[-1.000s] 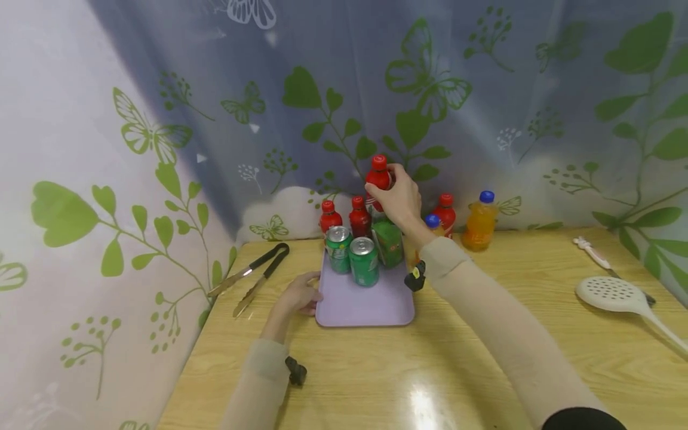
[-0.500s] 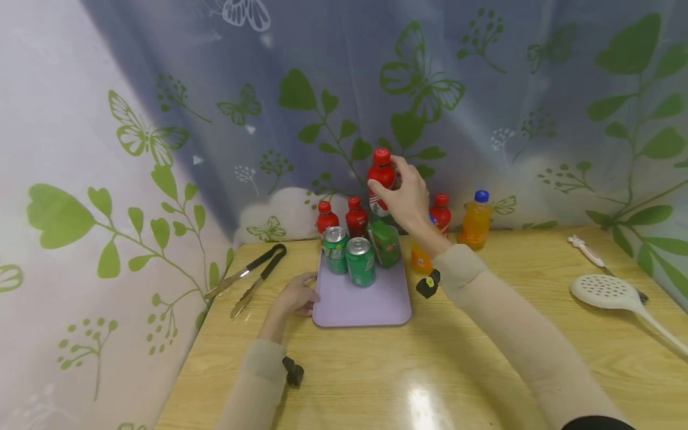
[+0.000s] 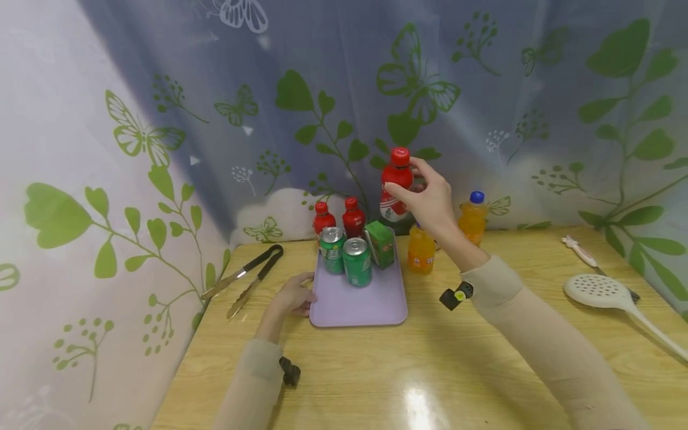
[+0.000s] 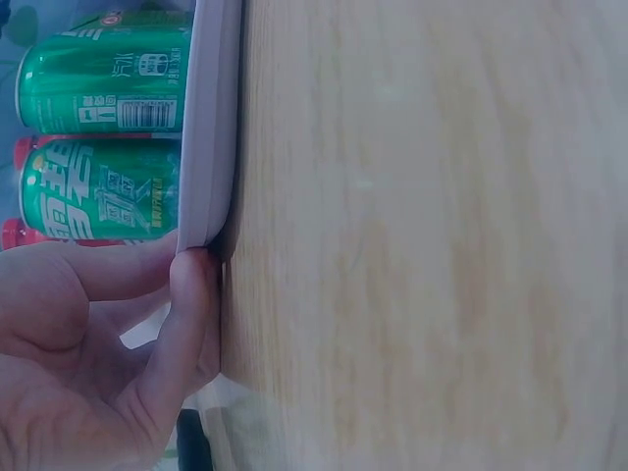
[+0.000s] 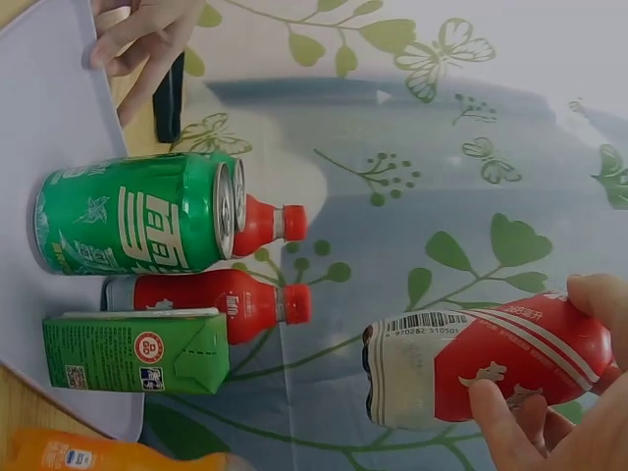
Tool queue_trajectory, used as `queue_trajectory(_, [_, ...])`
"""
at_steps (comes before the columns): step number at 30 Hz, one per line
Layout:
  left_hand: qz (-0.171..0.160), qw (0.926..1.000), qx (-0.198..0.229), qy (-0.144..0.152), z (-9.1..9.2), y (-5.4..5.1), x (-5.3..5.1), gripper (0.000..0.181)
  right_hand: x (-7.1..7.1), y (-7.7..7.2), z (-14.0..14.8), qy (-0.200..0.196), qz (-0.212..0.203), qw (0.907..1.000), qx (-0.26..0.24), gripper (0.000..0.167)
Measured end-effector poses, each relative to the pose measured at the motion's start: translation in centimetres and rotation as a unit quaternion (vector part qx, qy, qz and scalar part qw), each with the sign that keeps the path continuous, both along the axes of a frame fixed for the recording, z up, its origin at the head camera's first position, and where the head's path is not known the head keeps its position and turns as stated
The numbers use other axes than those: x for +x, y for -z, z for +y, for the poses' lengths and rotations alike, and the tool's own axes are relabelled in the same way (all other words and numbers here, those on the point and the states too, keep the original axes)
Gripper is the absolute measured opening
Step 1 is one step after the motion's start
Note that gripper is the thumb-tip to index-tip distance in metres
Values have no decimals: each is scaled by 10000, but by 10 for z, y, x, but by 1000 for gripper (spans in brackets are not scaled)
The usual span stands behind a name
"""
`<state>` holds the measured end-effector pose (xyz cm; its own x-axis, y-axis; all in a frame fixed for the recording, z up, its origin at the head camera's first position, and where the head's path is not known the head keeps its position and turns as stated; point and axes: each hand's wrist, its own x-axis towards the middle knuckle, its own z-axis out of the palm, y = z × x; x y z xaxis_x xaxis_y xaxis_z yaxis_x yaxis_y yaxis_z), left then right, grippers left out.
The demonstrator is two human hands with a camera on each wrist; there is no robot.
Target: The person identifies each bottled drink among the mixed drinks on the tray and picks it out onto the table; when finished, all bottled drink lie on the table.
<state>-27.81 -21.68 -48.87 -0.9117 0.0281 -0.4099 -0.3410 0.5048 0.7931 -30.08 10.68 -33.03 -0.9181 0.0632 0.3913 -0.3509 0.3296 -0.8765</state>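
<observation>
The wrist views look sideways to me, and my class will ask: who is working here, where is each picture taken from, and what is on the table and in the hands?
There is no machine: a person works with two bare hands. The wide view is filmed from the head, looking forward and down; the other two are filmed from the wrists. The right hand holds a red-capped bottle above the table. The left hand pinches the rim of a lilac tray. On the tray stand two green cans and a green carton, with more red-capped bottles behind. Tongs lie left; orange bottles and a white slotted spoon are right.
</observation>
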Motion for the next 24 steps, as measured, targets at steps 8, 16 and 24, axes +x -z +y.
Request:
queue_trajectory(8, [-3, 10000, -29, 42, 1, -3, 2, 75, 21, -4, 30, -57, -95, 9999, 17, 61])
queue_trajectory(16, [-79, 9999, 5, 138, 1, -6, 2, 76, 34, -1, 71, 190, -204, 9985, 461, 60])
queue_trajectory(24, [-72, 9998, -58, 178, 1, -6, 2, 75, 37, 15, 100, 363, -587, 9938, 873, 67])
